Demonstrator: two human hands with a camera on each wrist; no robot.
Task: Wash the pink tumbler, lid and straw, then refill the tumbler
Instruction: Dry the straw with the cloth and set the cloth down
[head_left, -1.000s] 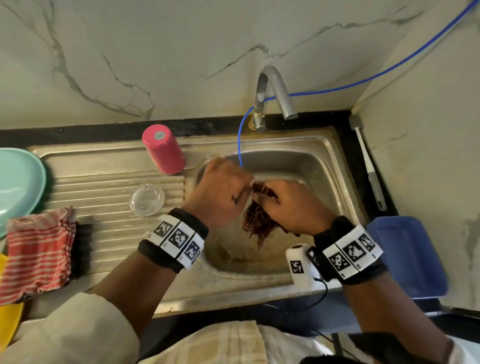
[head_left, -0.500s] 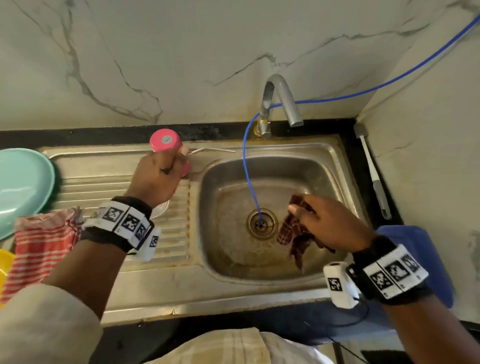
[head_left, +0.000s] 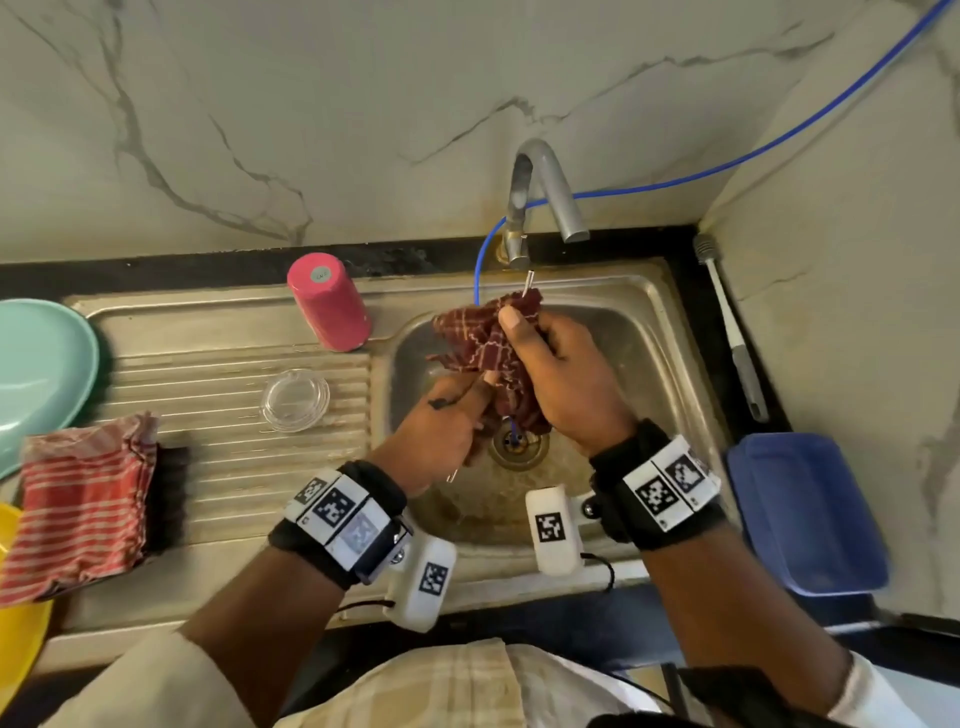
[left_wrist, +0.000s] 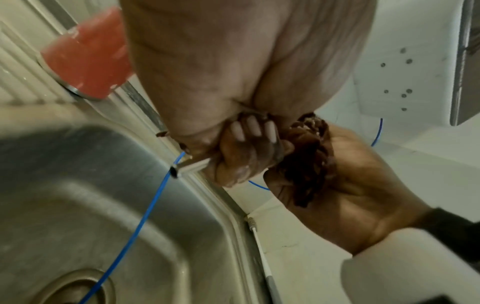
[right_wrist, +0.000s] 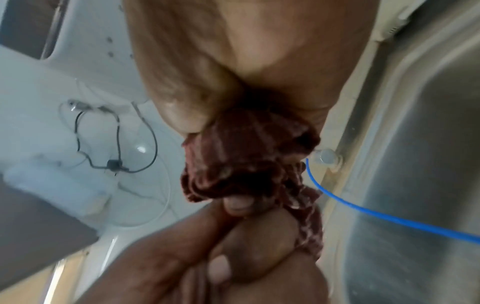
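Note:
Over the sink basin (head_left: 639, 353) my left hand (head_left: 447, 421) grips the lower part of a thin metal straw (head_left: 529, 283), whose bottom end pokes out below my fist (left_wrist: 187, 166). My right hand (head_left: 556, 374) grips a maroon checked cloth (head_left: 483, 338) bunched round the straw's upper part; only the tip (right_wrist: 326, 157) shows above the cloth (right_wrist: 246, 156). The pink tumbler (head_left: 328, 301) stands upside down at the back of the drainboard, left of both hands. Its clear lid (head_left: 295, 399) lies flat on the ribbed drainboard (head_left: 208, 457).
The faucet (head_left: 545, 187) hangs over the basin's back and a blue hose (head_left: 483, 260) runs down into the drain (head_left: 519, 447). A white brush (head_left: 732, 332) lies along the right wall above a blue tub (head_left: 805, 514). A teal plate (head_left: 36, 364) and a red striped cloth (head_left: 78, 504) sit at left.
My left hand reached to the sink's back rim beside the tumbler, took the straw and brought it over the basin. My right hand raised the cloth and closed it round the straw.

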